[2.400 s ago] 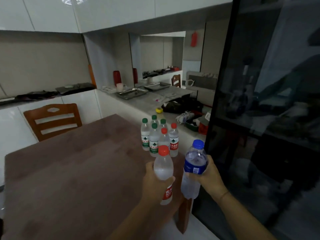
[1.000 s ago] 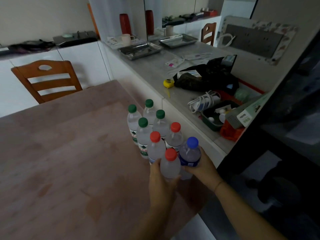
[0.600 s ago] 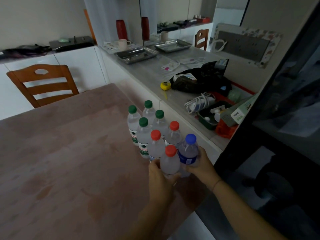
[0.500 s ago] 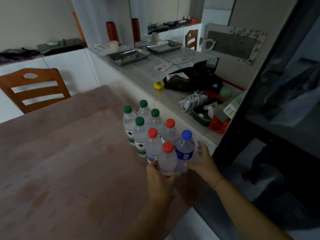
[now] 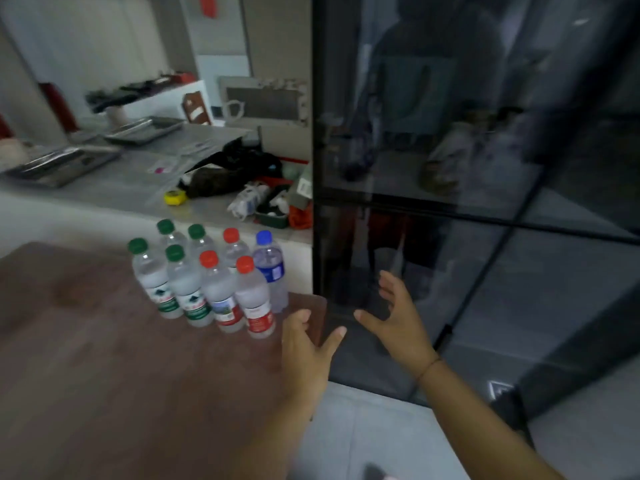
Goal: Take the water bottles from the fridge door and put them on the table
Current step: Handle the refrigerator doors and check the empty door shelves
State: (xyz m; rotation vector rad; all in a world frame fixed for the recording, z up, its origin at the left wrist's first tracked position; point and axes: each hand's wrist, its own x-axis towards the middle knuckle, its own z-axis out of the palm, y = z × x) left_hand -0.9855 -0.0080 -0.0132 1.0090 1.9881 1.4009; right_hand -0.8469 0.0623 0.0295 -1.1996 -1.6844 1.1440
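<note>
Dark glass-fronted fridge [image 5: 485, 202] filling the right half of the view, doors closed, glossy surface throwing back dim reflections. Brown wooden table [image 5: 104, 375] across the lower left, its right corner just beside the fridge's left edge. Grey counter [image 5: 121, 181] behind the table, cluttered along its right end: metal trays [image 5: 62, 161], a black bag [image 5: 225, 168], a yellow tape measure [image 5: 175, 197].

Eight water bottles [image 5: 214, 271] standing upright in a tight cluster near the tabletop's far right corner, touching one another, all clear plastic. Four with green caps and green labels on the left of the cluster; three with red caps and red-and-white labels to their right; one blue-capped bottle [image 5: 270, 268] with a blue label at the cluster's right end, nearest the fridge.

Left hand [image 5: 306, 348] raised over the tabletop's right corner, fingers spread and empty, near the closest red-capped bottle [image 5: 254, 296] but apart from it. Right hand [image 5: 394, 320] in front of the lower fridge door, fingers splayed wide, gripping nothing. Thin bracelet [image 5: 427, 368] on the right wrist.
</note>
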